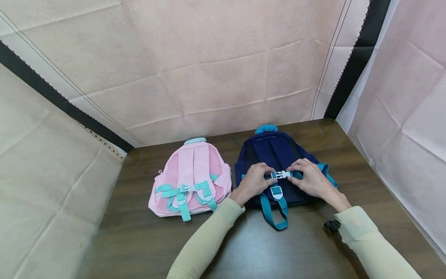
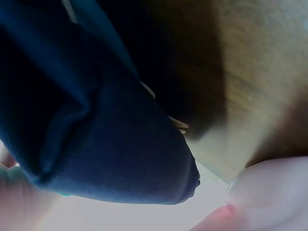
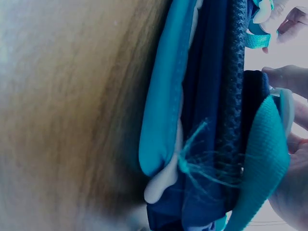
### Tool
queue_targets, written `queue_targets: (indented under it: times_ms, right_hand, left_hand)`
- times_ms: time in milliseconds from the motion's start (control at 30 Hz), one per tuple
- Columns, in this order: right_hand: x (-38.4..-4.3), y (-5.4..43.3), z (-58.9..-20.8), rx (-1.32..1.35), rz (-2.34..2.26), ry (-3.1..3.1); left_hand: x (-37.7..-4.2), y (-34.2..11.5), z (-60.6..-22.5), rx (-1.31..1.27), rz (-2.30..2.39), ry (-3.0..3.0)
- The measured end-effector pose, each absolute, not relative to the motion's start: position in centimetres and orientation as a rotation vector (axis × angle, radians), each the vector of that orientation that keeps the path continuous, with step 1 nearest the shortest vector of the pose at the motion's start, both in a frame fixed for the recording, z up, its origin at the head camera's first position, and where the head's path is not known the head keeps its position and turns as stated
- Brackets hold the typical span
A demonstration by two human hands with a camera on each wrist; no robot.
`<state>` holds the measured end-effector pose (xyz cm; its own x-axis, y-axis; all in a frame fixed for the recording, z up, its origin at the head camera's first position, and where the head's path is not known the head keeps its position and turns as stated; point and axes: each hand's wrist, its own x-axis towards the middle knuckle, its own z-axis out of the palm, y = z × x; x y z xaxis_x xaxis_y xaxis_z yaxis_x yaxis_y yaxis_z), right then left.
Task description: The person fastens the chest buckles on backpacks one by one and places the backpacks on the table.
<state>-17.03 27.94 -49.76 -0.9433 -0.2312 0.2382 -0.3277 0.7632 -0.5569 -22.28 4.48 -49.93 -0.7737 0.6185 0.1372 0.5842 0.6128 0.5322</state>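
A navy backpack [image 1: 270, 149] lies on the table with its straps facing up. Across its straps runs a white side-release buckle [image 1: 281, 174] on teal webbing, its two halves in line with each other. From the left, my left hand [image 1: 256, 178] pinches one end of the buckle between thumb and fingers. My right hand [image 1: 310, 176] pinches the other end, at the webbing. In the right wrist view, fingers [image 3: 293, 79] show beyond the teal strap [image 3: 264, 159] at the backpack's side. Navy fabric [image 2: 130, 139] fills much of the left wrist view and hides the buckle.
A pink backpack [image 1: 186, 162] with teal straps and a fastened pale buckle [image 1: 187, 188] lies left of the navy one. One teal strap loop [image 1: 273, 217] hangs over the wooden table [image 1: 139, 240]. Pale fabric walls [image 1: 216, 77] stand behind and at both sides.
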Motion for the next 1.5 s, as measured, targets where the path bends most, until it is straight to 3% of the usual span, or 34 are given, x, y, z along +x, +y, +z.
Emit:
queue_targets:
  times_ms: [1500]
  right_hand:
    - [-17.1, 27.4, -49.0, 0.581, 0.887, -2.863]
  left_hand:
    - [-21.8, 5.7, -49.9, 1.116, 0.819, 2.842]
